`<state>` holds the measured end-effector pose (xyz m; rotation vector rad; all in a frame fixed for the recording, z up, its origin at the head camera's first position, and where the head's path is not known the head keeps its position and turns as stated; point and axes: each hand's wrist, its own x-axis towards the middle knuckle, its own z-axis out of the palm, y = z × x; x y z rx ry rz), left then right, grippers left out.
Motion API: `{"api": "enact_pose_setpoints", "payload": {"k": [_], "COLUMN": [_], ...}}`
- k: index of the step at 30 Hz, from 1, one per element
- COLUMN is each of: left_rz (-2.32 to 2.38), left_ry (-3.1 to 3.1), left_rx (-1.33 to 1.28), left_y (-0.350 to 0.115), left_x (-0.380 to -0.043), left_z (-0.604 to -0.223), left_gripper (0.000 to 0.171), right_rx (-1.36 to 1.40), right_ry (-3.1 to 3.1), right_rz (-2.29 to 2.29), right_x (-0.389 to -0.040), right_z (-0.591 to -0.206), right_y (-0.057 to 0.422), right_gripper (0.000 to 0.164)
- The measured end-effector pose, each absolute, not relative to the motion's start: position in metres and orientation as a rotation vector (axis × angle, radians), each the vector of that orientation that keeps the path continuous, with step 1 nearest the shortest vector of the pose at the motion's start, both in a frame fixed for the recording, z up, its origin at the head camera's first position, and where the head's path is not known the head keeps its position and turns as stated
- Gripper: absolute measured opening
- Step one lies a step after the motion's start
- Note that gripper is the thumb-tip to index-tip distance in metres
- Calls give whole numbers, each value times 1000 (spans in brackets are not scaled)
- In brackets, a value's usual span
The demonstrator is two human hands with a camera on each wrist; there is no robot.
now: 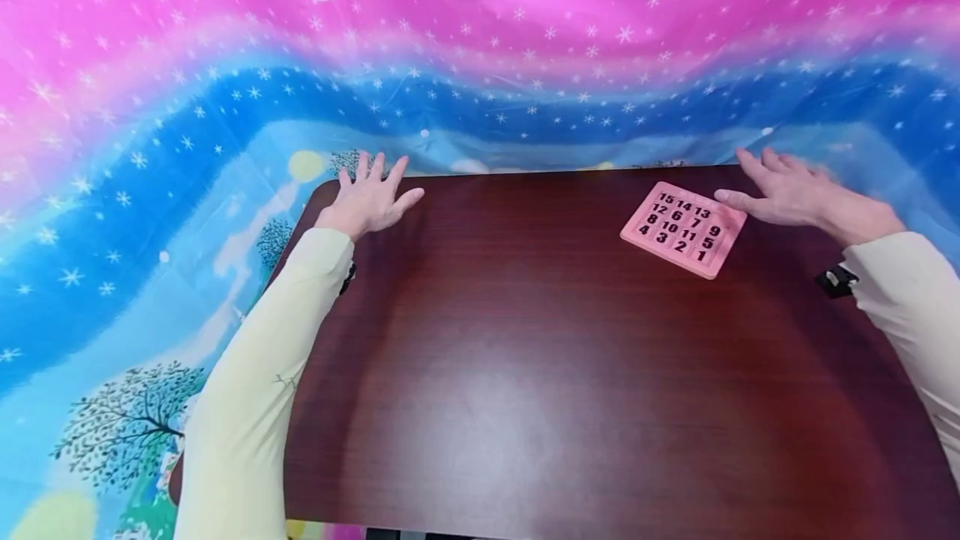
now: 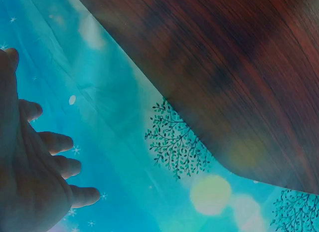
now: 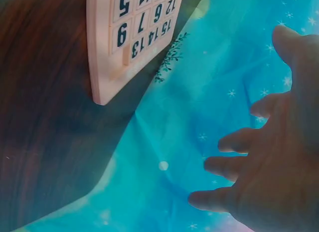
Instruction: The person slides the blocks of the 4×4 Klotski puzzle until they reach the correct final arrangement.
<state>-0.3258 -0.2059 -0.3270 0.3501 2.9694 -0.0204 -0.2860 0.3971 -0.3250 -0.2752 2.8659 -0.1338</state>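
Note:
A pink sliding number puzzle [image 1: 682, 229] lies on the dark brown table [image 1: 487, 340], toward its far right part. Black numbers mark its tiles, and one corner slot near the 13 and 9 shows no tile in the right wrist view. My right hand [image 1: 798, 194] is held out just right of the puzzle, fingers spread, holding nothing; in the head view its thumb overlaps the puzzle's corner. Over the far left corner of the table my left hand [image 1: 369, 197] is stretched out with fingers apart, also holding nothing. The left wrist view shows that palm [image 2: 30, 182] beyond the table edge.
A pink and blue cloth [image 1: 480, 65] with snowflakes and trees hangs behind the table and along its left side. The table's far corners are rounded. A black wrist strap [image 1: 836, 281] shows at the right sleeve [image 1: 907, 298].

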Motion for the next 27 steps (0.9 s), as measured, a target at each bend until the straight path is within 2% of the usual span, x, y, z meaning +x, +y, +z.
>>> {"api": "enact_pose_setpoints", "payload": {"k": [17, 27], "left_rz": [82, 116], "left_ry": [2968, 2983], "left_rx": [457, 605], "left_y": [-167, -129], "left_x": [-333, -332], "left_z": [-344, -363], "left_gripper": [76, 73], "right_rx": [-342, -287], "right_ry": [2824, 2813], "right_rz": [-407, -380], "right_x": [-281, -285], "right_z": [-371, -398], "right_y": [399, 396], "right_gripper": [104, 112]}}
